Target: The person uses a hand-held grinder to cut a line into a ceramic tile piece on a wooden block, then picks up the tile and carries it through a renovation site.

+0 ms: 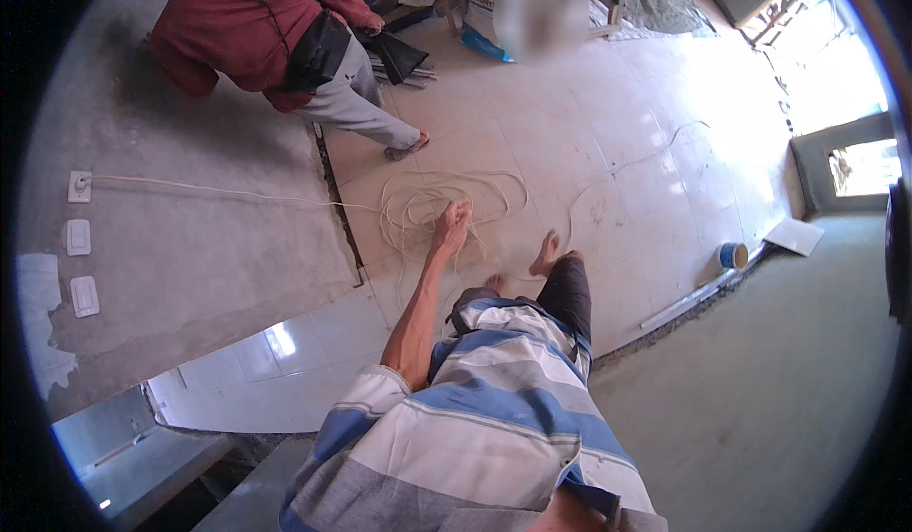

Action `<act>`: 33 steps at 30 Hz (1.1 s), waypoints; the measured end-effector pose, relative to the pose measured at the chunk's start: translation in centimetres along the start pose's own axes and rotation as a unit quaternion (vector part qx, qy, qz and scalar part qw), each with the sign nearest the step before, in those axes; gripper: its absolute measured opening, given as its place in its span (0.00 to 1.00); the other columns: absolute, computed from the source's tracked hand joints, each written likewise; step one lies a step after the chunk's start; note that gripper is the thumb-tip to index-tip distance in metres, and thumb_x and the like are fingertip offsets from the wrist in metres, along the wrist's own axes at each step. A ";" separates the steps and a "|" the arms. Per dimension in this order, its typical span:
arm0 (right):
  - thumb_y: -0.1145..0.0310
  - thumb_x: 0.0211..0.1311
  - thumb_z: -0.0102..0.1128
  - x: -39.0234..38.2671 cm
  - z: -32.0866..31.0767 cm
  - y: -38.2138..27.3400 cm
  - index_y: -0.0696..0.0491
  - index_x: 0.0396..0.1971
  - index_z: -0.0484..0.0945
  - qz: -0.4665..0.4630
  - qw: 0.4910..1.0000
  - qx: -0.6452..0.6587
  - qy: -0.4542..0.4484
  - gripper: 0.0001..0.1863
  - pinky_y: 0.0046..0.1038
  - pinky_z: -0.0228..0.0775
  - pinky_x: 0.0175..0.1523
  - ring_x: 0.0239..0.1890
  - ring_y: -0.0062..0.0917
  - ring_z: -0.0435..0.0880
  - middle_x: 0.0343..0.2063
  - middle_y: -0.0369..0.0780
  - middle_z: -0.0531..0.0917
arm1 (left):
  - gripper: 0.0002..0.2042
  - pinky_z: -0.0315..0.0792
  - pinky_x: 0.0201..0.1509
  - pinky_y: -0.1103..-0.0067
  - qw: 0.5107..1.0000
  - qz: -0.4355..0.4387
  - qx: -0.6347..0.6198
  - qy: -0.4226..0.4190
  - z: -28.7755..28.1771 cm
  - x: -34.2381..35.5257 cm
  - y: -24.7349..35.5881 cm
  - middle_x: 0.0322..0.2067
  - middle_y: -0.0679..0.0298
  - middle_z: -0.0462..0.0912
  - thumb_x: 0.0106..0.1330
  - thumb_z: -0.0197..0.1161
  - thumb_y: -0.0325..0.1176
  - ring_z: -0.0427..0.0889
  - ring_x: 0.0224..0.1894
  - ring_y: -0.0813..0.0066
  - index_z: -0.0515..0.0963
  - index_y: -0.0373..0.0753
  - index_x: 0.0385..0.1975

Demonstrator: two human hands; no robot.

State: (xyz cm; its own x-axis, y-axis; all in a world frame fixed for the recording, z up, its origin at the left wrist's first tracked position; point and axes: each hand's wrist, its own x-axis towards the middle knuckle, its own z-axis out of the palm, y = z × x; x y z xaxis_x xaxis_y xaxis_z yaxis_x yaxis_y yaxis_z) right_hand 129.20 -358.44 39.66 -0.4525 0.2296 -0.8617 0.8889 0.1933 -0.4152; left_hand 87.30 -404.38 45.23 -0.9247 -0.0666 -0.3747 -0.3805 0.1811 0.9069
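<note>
My left hand reaches forward over a loose coil of pale cable on the tiled floor. Its fingers are curled closed. Cable strands pass right beside and below it, but whether one lies inside the fingers is hidden. From the coil one end runs left to a plug in a white wall socket. A thin cord trails off to the right across the tiles. My right hand is out of view.
Ahead on the left stands a person in a red top. Beyond are a sack and a wooden frame. A small blue tub, a loose tile and a pale strip lie along the right wall. Two switches sit below the socket.
</note>
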 end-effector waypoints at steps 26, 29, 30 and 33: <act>0.63 0.77 0.66 43.9 -19.6 -80.5 0.48 0.70 0.76 -0.350 0.929 -0.120 -0.009 0.25 0.25 0.80 0.33 0.38 0.22 0.90 0.42 0.36 0.89 | 0.09 0.83 0.52 0.61 0.944 -0.266 0.181 0.080 11.4 10.3 -6.0 0.44 0.52 0.88 0.73 0.62 0.34 0.88 0.48 0.54 0.87 0.43 0.45; 0.66 0.73 0.69 45.3 -14.7 -80.9 0.50 0.65 0.80 -0.295 0.939 -0.172 -0.053 0.23 0.28 0.80 0.33 0.36 0.22 0.90 0.37 0.38 0.91 | 0.10 0.82 0.56 0.61 0.952 -0.235 0.171 0.096 9.6 19.7 -5.4 0.48 0.52 0.87 0.73 0.62 0.34 0.87 0.51 0.53 0.86 0.42 0.49; 0.67 0.73 0.68 46.4 -15.3 -80.8 0.51 0.64 0.81 -0.288 0.943 -0.159 -0.044 0.22 0.28 0.80 0.33 0.36 0.22 0.89 0.36 0.38 0.90 | 0.11 0.82 0.57 0.61 0.958 -0.211 0.162 0.104 9.9 24.0 -5.2 0.49 0.52 0.87 0.74 0.62 0.34 0.86 0.52 0.53 0.86 0.42 0.50; 0.66 0.73 0.67 40.3 -6.7 -77.9 0.52 0.64 0.82 -0.068 0.973 -0.210 -0.073 0.22 0.31 0.83 0.35 0.36 0.25 0.90 0.38 0.40 0.91 | 0.12 0.81 0.60 0.60 0.928 -0.238 0.241 0.153 -0.2 25.6 -4.8 0.52 0.52 0.85 0.74 0.62 0.34 0.84 0.56 0.52 0.85 0.42 0.54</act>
State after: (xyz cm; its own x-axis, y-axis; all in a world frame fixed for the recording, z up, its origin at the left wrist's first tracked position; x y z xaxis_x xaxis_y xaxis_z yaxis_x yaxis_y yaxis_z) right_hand 41.22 -357.89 39.28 -0.5219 0.0420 -0.8520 0.6997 0.5923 -0.3994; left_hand 65.42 -407.18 31.28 -0.6390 -0.5133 -0.5729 -0.7677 0.4721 0.4333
